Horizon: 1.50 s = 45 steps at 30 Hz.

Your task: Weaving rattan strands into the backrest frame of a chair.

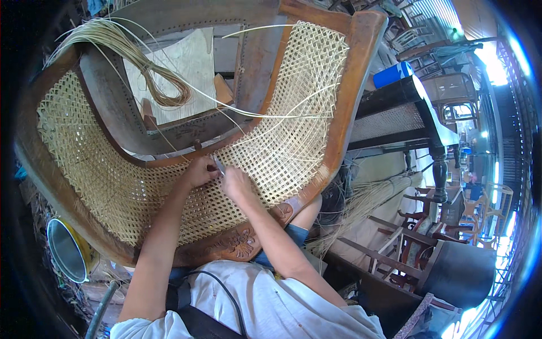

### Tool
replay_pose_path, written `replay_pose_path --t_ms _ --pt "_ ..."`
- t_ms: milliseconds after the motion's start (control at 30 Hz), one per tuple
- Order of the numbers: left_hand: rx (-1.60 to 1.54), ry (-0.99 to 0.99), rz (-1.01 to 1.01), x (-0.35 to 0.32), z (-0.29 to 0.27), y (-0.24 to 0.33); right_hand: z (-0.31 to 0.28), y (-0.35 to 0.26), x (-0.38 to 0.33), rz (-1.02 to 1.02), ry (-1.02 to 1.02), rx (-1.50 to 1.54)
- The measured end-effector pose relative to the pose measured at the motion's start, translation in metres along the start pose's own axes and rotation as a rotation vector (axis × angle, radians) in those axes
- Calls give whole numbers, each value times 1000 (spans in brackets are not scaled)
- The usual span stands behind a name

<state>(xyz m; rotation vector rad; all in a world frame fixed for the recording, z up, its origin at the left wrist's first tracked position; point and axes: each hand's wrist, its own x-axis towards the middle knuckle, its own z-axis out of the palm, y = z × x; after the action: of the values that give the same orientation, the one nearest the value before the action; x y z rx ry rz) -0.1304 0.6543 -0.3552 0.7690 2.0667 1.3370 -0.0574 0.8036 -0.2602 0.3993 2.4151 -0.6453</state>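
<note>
A curved wooden chair frame (pixel 357 73) with woven cane panels (pixel 79 135) lies across my lap, its carved edge toward me. My left hand (pixel 199 173) is closed at the inner edge of the weave, near the middle; what its fingers pinch is too small to make out. Right beside it, my right hand (pixel 237 185) grips a small flat metal blade (pixel 219 165), its tip pointing up and left toward the left fingers. Several loose cane strands (pixel 265 115) trail over the right panel. A looped bundle of cane (pixel 164 90) hangs over the frame at the upper left.
A yellow bucket (pixel 66 250) stands at the lower left. To the right are a dark wooden piece of furniture (pixel 389 97) with a blue container (pixel 392 74) on it, a sheaf of long cane (pixel 372 195), and several chair frames (pixel 412 237).
</note>
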Motion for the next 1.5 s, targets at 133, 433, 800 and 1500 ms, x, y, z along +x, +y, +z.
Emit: replay_pose_path --t_ms 133,433,800,1500 --pt "-107 268 -231 -9 -16 -3 -24 21 -17 128 -40 261" --pt "140 472 -395 -22 -53 -62 -11 30 -15 -197 -51 444" --pt "-52 515 -481 -26 -51 -63 -11 38 -16 -87 74 281" --pt "47 -192 420 23 98 139 -62 155 -131 -81 529 591"
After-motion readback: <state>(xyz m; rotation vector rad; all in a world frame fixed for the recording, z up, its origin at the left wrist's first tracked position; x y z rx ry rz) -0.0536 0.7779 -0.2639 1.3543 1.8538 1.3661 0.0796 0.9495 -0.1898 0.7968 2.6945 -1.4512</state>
